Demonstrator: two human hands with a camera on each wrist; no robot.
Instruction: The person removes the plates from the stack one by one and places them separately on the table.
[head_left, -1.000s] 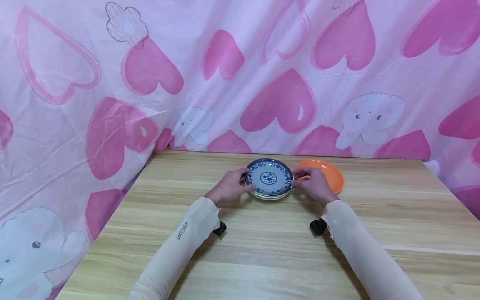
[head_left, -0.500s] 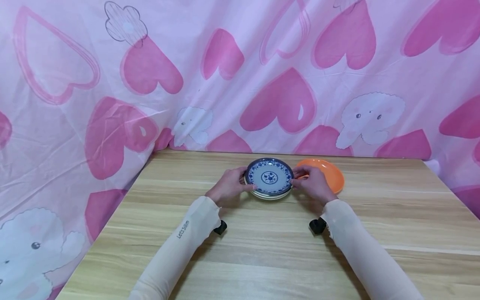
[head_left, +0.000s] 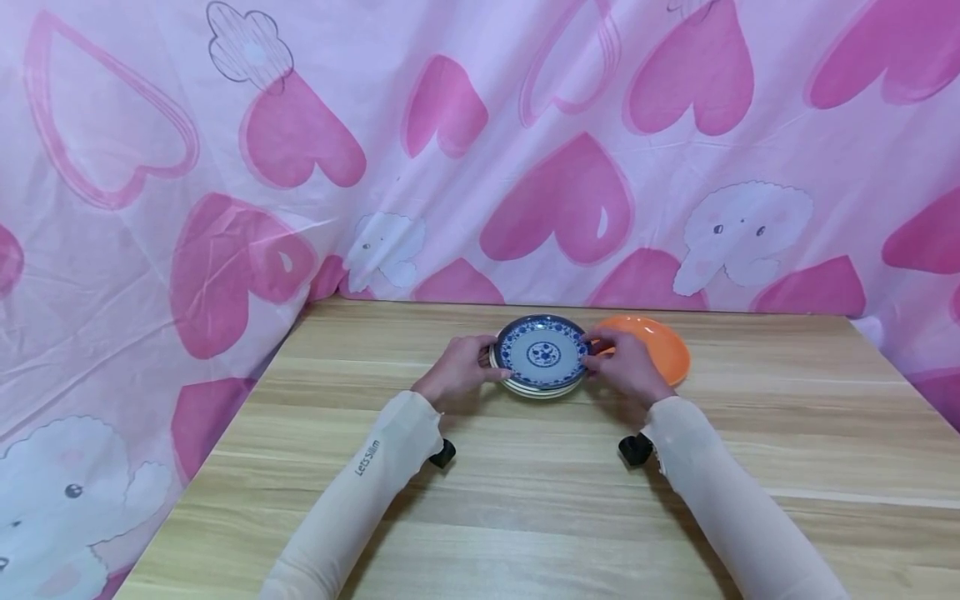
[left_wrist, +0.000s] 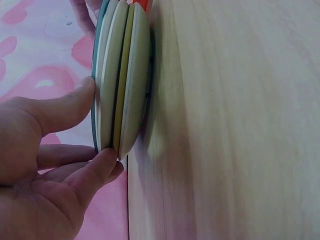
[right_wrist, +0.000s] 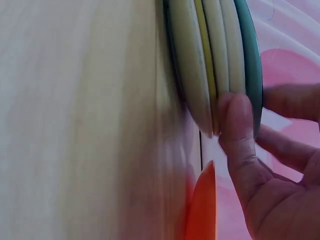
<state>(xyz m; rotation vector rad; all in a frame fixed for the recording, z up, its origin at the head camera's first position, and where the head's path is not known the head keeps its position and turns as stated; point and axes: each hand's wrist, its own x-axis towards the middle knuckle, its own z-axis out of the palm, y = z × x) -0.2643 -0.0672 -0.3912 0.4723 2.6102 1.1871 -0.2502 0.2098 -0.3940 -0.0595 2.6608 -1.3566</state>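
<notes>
A stack of several small plates (left_wrist: 135, 85) stands on the table, cream and yellowish at the sides. Its top plate (head_left: 543, 354) is blue and white with a dark rim and floral pattern, set slightly to the right over those below. My left hand (head_left: 459, 367) holds the left side of the stack, thumb toward me and fingers farther back. From the right, my right hand (head_left: 626, 364) grips the opposite side; one fingertip lies against the upper plates' edges in the right wrist view. An orange plate (head_left: 663, 350) lies just right of the stack, partly behind my right hand.
The wood-grain table (head_left: 510, 517) stretches toward me. Its back edge meets a pink cloth (head_left: 555, 108) with hearts and cartoon animals, which also hangs along the left side. Black wrist devices (head_left: 636, 451) sit beneath both sleeves.
The blue-and-white top plate has slid slightly to the right over the plates beneath. Both hands stay at the stack's sides with little movement, and the orange plate stays in place.
</notes>
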